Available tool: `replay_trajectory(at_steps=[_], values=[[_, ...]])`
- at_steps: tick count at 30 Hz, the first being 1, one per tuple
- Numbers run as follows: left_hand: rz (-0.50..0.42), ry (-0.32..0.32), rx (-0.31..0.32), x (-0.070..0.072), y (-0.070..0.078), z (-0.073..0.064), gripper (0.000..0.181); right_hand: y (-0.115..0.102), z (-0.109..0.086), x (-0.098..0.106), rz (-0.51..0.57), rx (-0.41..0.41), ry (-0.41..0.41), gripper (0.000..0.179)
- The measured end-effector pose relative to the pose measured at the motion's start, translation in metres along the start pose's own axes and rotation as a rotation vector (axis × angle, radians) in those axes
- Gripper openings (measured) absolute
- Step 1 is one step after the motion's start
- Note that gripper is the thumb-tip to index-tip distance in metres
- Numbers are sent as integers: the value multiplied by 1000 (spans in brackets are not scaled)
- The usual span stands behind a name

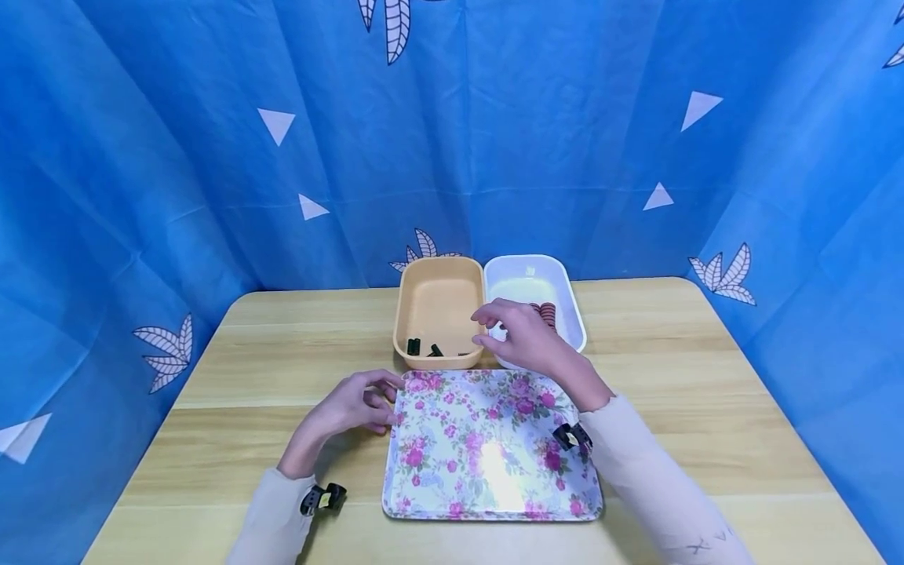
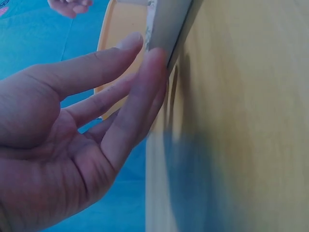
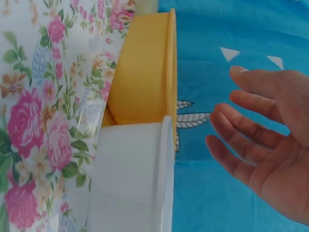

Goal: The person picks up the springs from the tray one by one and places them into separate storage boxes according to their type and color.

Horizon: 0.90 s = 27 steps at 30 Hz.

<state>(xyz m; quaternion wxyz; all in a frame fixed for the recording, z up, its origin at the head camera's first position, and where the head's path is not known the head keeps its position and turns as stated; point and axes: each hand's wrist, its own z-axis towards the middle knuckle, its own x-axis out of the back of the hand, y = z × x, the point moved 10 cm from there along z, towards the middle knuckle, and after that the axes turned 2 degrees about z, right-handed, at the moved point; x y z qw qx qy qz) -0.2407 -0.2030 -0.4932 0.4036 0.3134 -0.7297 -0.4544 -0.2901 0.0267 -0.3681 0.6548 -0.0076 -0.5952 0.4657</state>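
Note:
My left hand (image 1: pixel 356 404) is at the left edge of a floral tray (image 1: pixel 452 494), its loosely bent fingertips right at the rim near the far left corner. In the left wrist view, one fingertip of this hand (image 2: pixel 72 121) meets the tray's side (image 2: pixel 169 24), and the thumb stands apart from it. Above the adjoining rims of a peach container (image 1: pixel 438 294) and a white container (image 1: pixel 526 271) hovers my right hand (image 1: pixel 526 337). The right wrist view shows this hand (image 3: pixel 275 135) with spread, slightly bent fingers and nothing between them.
Small black pieces (image 1: pixel 413 347) lie at the near end of the peach container. Reddish-brown ridged pieces (image 1: pixel 547 314) are in the white one, partly behind my right hand. A wooden table (image 1: pixel 706 392) carries everything, with a blue curtain (image 1: pixel 530 157) behind.

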Motion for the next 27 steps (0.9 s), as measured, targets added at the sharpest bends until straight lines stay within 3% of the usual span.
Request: replay_trajectory(at_steps=[8, 16, 23, 27], values=[[69, 43, -17, 16, 2, -10, 50, -2, -19, 15, 5, 46, 81, 26], [142, 102, -96, 30, 15, -16, 45, -1, -40, 34, 19, 63, 169, 26], [282, 241, -229, 42, 37, -19, 40, 9, -57, 61, 13, 51, 249, 29], [326, 338, -254, 53, 45, -23, 35, 17, -65, 78, 10, 15, 285, 31]])
